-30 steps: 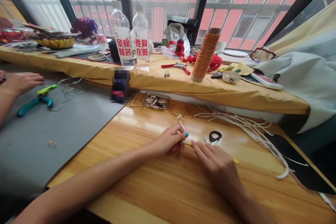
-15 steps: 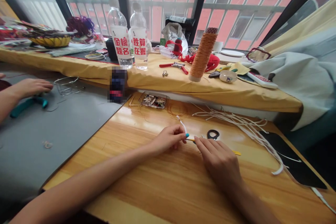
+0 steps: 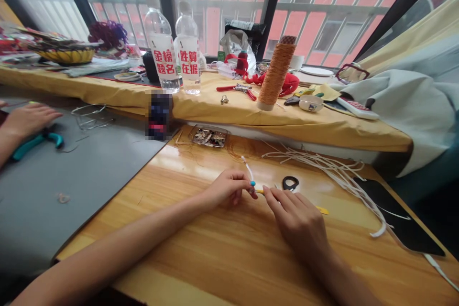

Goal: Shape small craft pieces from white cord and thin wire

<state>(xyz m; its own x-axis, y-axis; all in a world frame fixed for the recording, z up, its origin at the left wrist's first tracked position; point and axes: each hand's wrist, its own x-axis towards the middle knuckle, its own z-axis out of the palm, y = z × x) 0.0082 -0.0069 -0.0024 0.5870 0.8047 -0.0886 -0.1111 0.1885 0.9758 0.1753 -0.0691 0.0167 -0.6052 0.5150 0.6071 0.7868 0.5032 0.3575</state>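
Note:
Above the wooden table, my left hand point(image 3: 231, 186) pinches a short white cord point(image 3: 249, 168) between thumb and fingers; its upper end sticks up past the blue-painted thumbnail. My right hand point(image 3: 299, 210) is closed around a thin yellow-handled tool point(image 3: 322, 210), whose butt end shows beyond the palm. The tool's front part reaches the left fingertips, where its tip is hidden. Just behind the right hand lies a black loop handle point(image 3: 290, 182), apparently of scissors, the rest mostly covered by the fingers.
White cords point(image 3: 322, 165) lie across the right, partly over a black tablet-like slab point(image 3: 398, 215). A clear box of small beads point(image 3: 209, 136) stands behind my hands. The cloth-covered ledge holds bottles point(image 3: 189, 52), an orange thread spool point(image 3: 278, 76) and red-handled pliers point(image 3: 236, 89). At left, another person's hand point(image 3: 32, 122) is near teal pliers point(image 3: 36, 143).
My hands stay together with the cord and tool, shifting only slightly. The left fingers have moved a little at the tool's tip. The other person's hand has drawn slightly left.

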